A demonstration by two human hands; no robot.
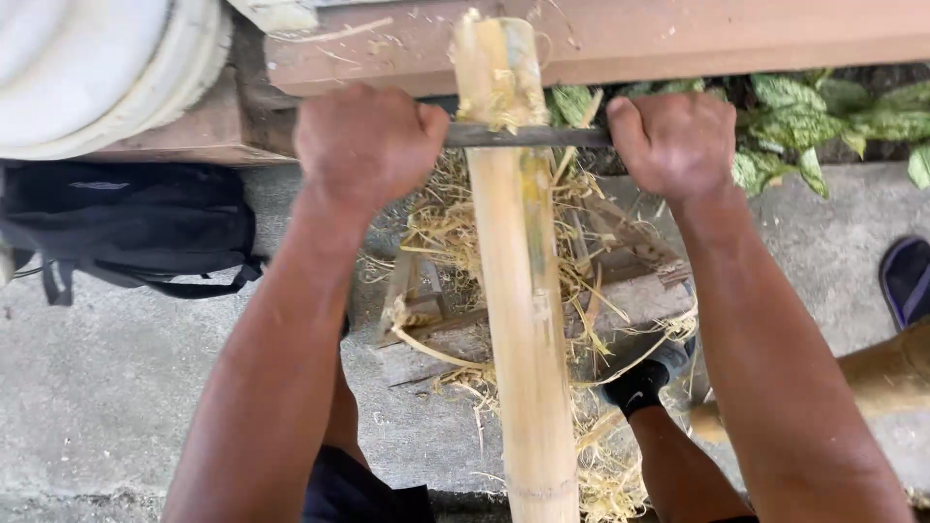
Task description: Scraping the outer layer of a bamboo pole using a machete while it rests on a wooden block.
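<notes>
Across bamboo pole [518, 291], both fists [366, 145] clench blade [528, 136].

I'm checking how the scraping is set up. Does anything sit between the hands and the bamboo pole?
Only the tool: a dark metal blade lies across the bamboo pole, with the left hand and right hand gripping its two ends. Neither hand touches the bamboo itself; nothing else intervenes.

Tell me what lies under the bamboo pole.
Under the bamboo pole lie pale shavings heaped over a low wooden frame on the concrete floor. The frame's middle is covered by the pole and shavings. A dark blade, gripped by both hands, crosses on top.
</notes>
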